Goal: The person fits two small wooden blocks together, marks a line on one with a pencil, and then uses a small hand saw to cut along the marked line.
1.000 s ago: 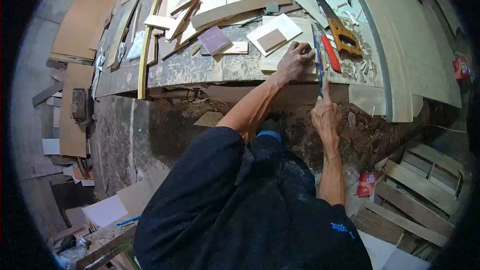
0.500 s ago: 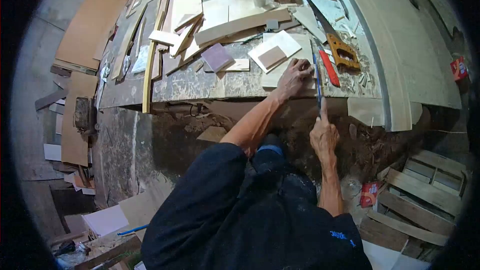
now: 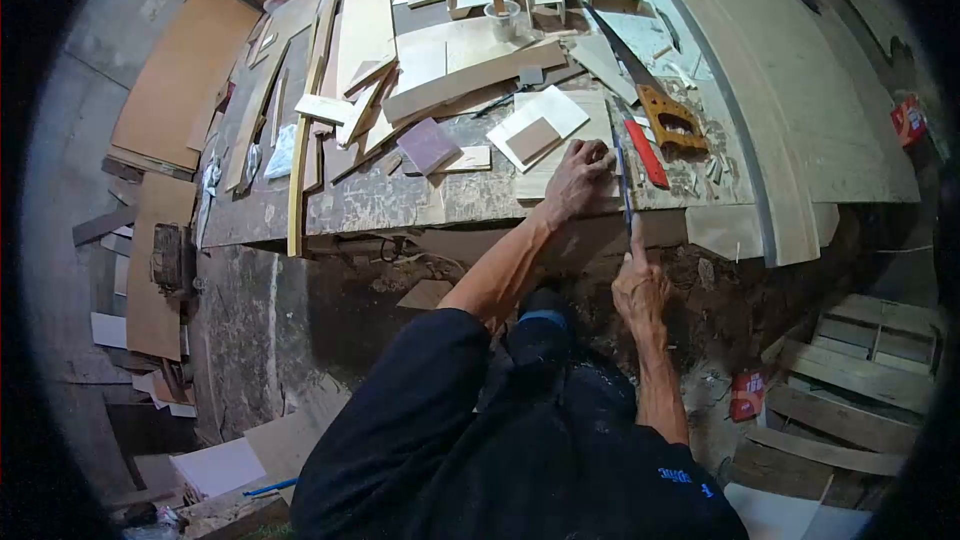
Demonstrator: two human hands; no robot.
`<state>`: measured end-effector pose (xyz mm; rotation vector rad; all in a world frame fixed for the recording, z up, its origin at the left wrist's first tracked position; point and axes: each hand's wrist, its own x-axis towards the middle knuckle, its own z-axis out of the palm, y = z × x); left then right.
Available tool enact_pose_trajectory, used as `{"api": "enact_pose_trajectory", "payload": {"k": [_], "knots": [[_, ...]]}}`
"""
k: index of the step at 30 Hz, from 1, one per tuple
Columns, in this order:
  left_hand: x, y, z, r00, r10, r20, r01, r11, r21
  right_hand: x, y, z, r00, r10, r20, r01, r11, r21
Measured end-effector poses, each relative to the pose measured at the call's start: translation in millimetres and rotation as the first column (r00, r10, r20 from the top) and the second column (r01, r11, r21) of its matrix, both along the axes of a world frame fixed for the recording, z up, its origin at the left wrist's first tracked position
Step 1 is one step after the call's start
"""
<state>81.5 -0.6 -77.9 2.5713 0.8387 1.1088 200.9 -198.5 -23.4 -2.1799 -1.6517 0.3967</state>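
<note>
My right hand (image 3: 641, 285) is closed round the near end of a thin dark blue tool (image 3: 626, 178), its index finger stretched along it. The tool points away from me across the bench edge. My left hand (image 3: 580, 178) presses down on a pale wooden board (image 3: 540, 181), fingers curled beside the tool; whatever small piece they pinch is hidden. Beyond that hand, a white square piece (image 3: 560, 110) lies with a smaller brown piece (image 3: 533, 140) on it. Just right of the tool are a red-handled item (image 3: 648, 153) and a handsaw with an orange-brown handle (image 3: 672, 120).
The worn workbench (image 3: 370, 202) carries wood strips, a purple block (image 3: 428, 146), a plastic cup (image 3: 502, 20) and small wooden frames. A long curved panel (image 3: 740, 90) runs along its right side. Slatted wood (image 3: 850, 370) lies at the lower right.
The view has shifted, so the bench items appear slightly further left. Both hands keep nearly the same place at the tool and board; the right hand sits slightly lower in view.
</note>
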Motion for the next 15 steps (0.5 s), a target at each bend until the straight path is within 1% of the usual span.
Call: {"api": "enact_pose_trajectory", "payload": {"k": [1,4,6,7,9,11,12,13,15], "knots": [[0.1,0.2,-0.2,1.000,0.004,0.001,-0.004,1.000,-0.004,2.4,9.6,-5.7,1.000,0.009,0.004,-0.009,0.997,0.073],[2.5,-6.0,9.7,1.000,0.003,-0.008,-0.003,1.000,-0.021,0.6,17.0,-8.7,0.994,-0.017,0.111,0.023,0.998,-0.056],[1.0,-8.1,14.6,1.000,0.009,-0.024,-0.010,0.999,-0.032,-2.2,0.3,1.8,1.000,-0.020,0.004,0.020,0.996,-0.091],[-0.2,-5.6,15.0,1.000,0.013,0.004,-0.013,1.000,-0.024,-4.0,-9.5,4.3,0.999,-0.020,-0.050,0.014,0.994,-0.106],[1.0,-7.8,12.1,0.998,0.009,0.058,-0.008,1.000,-0.022,-3.6,-15.6,-3.7,0.999,-0.005,-0.045,0.003,0.998,-0.059],[1.6,-2.4,4.6,1.000,0.009,0.004,-0.009,0.999,0.037,-1.1,0.8,3.0,0.999,-0.019,-0.040,0.018,0.999,-0.046],[-1.3,-5.2,13.5,1.000,-0.017,0.023,0.017,1.000,-0.021,2.1,11.6,1.3,0.998,0.000,-0.062,-0.001,1.000,-0.021],[-4.4,-10.7,24.4,0.998,-0.047,0.039,0.050,0.995,-0.083,2.7,10.4,2.6,0.998,-0.016,-0.054,0.014,0.999,-0.043],[1.7,-13.6,27.1,0.999,0.006,-0.042,-0.009,0.997,-0.075,-0.4,8.1,5.3,0.998,-0.039,-0.042,0.036,0.997,-0.070]]}}
